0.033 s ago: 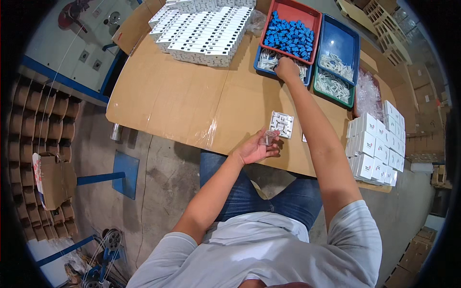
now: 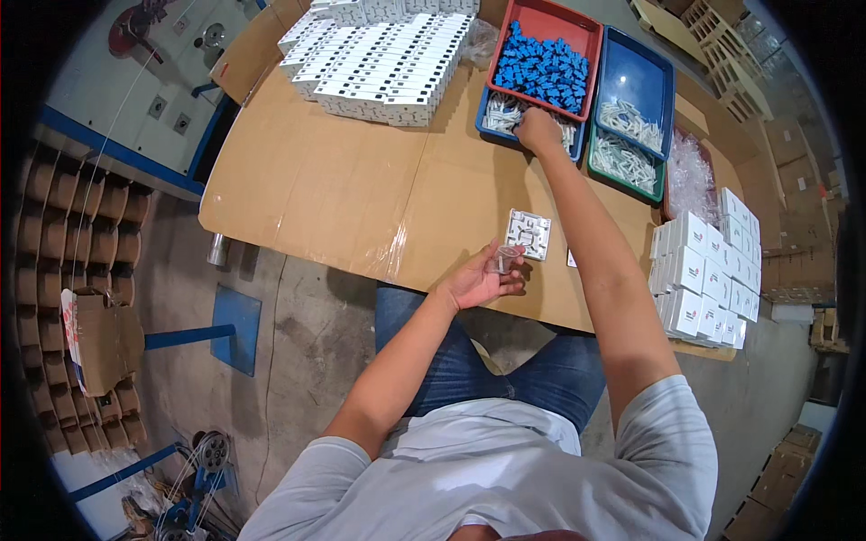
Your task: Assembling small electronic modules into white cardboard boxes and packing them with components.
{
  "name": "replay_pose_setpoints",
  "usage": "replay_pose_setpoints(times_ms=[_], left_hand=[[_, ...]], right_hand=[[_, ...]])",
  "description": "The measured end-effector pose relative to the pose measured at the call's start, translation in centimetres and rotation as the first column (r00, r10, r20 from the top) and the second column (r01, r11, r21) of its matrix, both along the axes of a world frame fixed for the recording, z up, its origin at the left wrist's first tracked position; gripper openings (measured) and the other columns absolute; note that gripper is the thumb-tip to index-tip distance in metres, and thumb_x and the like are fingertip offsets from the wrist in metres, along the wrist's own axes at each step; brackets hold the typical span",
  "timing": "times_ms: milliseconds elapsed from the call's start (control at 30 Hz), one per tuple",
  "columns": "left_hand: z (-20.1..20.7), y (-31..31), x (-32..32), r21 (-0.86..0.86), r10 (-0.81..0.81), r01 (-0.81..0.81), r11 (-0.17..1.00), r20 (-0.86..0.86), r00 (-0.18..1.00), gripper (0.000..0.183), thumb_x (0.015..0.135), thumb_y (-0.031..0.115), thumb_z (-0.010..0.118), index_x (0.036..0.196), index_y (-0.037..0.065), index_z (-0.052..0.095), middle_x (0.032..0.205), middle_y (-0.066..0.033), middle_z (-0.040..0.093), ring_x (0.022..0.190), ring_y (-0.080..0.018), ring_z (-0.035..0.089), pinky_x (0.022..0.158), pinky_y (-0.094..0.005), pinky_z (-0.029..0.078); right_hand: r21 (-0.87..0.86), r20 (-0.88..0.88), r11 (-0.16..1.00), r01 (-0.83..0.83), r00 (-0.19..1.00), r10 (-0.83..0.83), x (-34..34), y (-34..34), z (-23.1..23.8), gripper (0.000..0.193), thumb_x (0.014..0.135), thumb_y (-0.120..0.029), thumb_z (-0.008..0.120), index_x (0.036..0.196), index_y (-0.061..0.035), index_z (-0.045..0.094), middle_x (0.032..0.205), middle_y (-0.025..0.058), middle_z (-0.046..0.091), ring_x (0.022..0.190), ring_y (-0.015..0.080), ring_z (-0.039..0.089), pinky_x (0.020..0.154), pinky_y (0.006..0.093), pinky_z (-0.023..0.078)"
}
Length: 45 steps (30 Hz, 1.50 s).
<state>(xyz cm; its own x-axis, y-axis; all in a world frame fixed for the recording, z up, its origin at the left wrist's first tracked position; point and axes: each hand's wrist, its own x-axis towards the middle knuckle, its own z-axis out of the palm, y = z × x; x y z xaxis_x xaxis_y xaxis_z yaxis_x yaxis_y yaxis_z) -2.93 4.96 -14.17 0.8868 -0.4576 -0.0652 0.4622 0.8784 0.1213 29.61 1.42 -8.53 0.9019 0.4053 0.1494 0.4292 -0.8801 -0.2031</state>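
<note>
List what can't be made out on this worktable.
Head view:
1. What the right hand may be gripping: hidden by the hand itself.
2. White pieces in the blue tray: partly covered by the red tray.
3. The white flat item's full shape: blocked by the right forearm.
4. The back of the white box stack: cut off by the top edge.

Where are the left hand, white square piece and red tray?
Left hand [image 2: 476, 281]: head view, on palm.
White square piece [image 2: 529, 234]: head view, on its top.
Red tray [image 2: 563, 23]: head view, on its bare bottom.
</note>
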Motion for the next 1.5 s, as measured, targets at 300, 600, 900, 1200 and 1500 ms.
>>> replay_pose_setpoints(times_ms=[300, 600, 900, 1200, 1500], left_hand=[[0.1, -0.6, 0.8, -0.028, -0.018, 0.018, 0.999, 0.002, 1.0, 0.06, 0.103, 0.055, 0.05, 0.134, 0.004, 0.056, 0.112, -0.0055, 0.065, 0.096, -0.0206, 0.06, 0.099, -0.0437, 0.049], [-0.5, 0.4, 0.0, -0.004, 0.024, -0.024, 1.0, 0.006, 1.0, 0.061, 0.101, 0.055, 0.052, 0.134, 0.004, 0.059, 0.114, -0.0066, 0.067, 0.099, -0.0213, 0.062, 0.099, -0.0445, 0.049], [-0.8, 0.1, -0.2, 0.106, 0.019, -0.024, 0.994, 0.042, 0.999, 0.054, 0.099, 0.056, 0.055, 0.127, 0.01, 0.062, 0.113, -0.0059, 0.067, 0.105, -0.0202, 0.062, 0.103, -0.0447, 0.049], [-0.2, -0.2, -0.4, 0.117, 0.038, -0.04, 0.992, 0.024, 0.999, 0.055, 0.099, 0.053, 0.058, 0.128, 0.007, 0.06, 0.112, -0.0052, 0.066, 0.102, -0.0188, 0.061, 0.1, -0.042, 0.051], [-0.4, 0.3, -0.6, 0.088, 0.035, -0.04, 0.995, 0.056, 0.998, 0.056, 0.1, 0.05, 0.058, 0.133, 0.005, 0.057, 0.113, -0.0052, 0.063, 0.1, -0.0213, 0.059, 0.101, -0.0432, 0.049]], right_hand=[[0.539, -0.04, 0.825, -0.167, 0.974, 0.224, 2.1, -5.8, 1.1, 0.021, 0.081, -0.022, 0.075, 0.09, -0.0021, 0.074, 0.086, 0.0163, 0.074, 0.078, 0.028, 0.073, 0.072, 0.0372, 0.055], [0.671, -0.294, 0.719, -0.181, 0.826, 0.481, -15.1, -11.9, 4.7, 0.016, 0.09, -0.015, 0.072, 0.096, -0.0006, 0.073, 0.082, 0.0037, 0.071, 0.074, 0.0096, 0.06, 0.068, 0.0284, 0.049], [0.574, -0.473, 0.803, -0.16, 0.736, 0.485, -23.6, -12.8, 7.0, 0.015, 0.091, -0.015, 0.072, 0.096, 0.0, 0.074, 0.078, 0.0049, 0.07, 0.069, 0.01, 0.057, 0.064, 0.0272, 0.047], [0.613, -0.402, 0.782, -0.112, 0.808, 0.431, -23.6, -14.0, 6.8, 0.02, 0.095, -0.018, 0.07, 0.101, -0.0001, 0.075, 0.081, 0.0077, 0.072, 0.071, 0.0123, 0.061, 0.066, 0.0293, 0.049], [0.623, -0.133, 0.783, 0.008, 0.986, 0.096, -13.4, -20.0, 2.1, 0.019, 0.09, -0.016, 0.066, 0.098, -0.0001, 0.073, 0.092, 0.0196, 0.074, 0.089, 0.0347, 0.072, 0.078, 0.0404, 0.056]])
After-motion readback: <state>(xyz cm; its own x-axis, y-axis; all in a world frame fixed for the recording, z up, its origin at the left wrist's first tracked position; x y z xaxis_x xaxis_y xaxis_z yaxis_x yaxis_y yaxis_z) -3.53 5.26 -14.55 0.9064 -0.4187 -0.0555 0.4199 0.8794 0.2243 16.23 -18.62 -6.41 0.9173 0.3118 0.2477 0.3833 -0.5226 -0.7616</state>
